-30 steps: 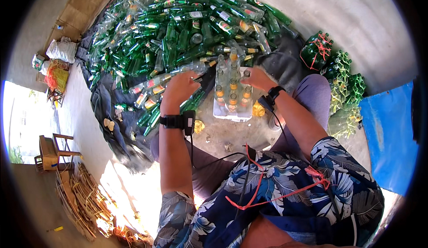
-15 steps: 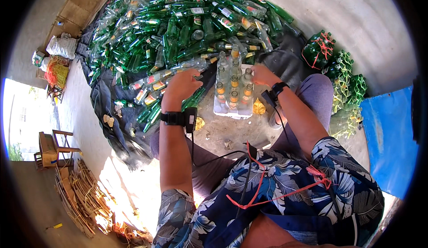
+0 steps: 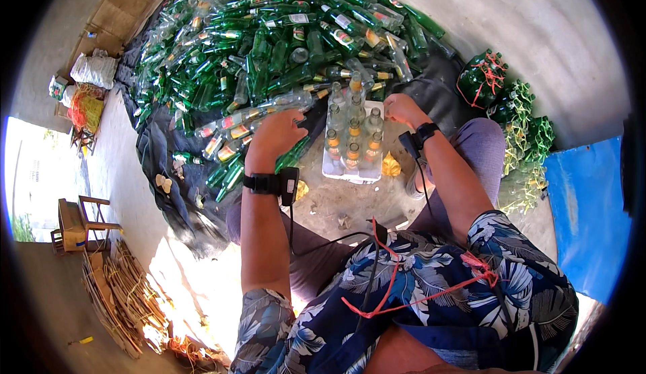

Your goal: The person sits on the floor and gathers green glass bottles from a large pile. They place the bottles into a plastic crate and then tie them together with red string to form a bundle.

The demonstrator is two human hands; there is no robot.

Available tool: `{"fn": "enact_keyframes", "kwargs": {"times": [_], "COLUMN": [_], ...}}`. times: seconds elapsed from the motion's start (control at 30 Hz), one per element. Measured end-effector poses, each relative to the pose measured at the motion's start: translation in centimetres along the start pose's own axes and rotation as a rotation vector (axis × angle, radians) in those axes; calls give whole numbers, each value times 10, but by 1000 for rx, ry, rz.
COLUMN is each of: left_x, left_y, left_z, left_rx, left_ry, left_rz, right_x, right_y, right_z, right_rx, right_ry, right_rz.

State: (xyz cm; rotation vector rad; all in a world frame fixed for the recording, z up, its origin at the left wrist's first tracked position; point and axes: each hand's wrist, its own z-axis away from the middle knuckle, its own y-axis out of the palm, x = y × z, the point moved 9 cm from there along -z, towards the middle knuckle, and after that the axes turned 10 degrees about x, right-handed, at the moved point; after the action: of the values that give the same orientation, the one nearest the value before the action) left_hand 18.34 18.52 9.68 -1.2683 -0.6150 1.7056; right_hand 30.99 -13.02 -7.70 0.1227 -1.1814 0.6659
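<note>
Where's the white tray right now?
Head view, slightly above and right of centre: the tray sits between the left hand and right hand, upright bottles in it, by the pile's near edge.

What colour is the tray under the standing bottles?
The tray is white; the head view shows it.

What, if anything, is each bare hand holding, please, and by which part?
The right hand, beside the white rectangular tray of clear glass bottles, shows nothing held. Whether the left hand holds anything cannot be told.
</note>
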Motion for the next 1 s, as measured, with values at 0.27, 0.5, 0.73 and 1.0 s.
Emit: {"fn": "enact_keyframes", "kwargs": {"times": [0.27,0.5,0.73,1.0], "left_x": [6,-1,-12,-26], "left_y": [11,8,1,-12], "left_z": [-1,5,1,-19], "left_rx": [11,10,-10,-14], "left_ry": [-8,-52,-12,-17], "left_rz": [3,-40,-15,41], "right_x": [-7,-2,-71,-93], "right_y": [-16,-57,-142,-180], "right_z": [-17,-94,-189,-254], "right_rx": [-26,171,-27,-31], "right_ry": [67,-6,75,-49], "right_rz": [-325,-286,85,1373]}}
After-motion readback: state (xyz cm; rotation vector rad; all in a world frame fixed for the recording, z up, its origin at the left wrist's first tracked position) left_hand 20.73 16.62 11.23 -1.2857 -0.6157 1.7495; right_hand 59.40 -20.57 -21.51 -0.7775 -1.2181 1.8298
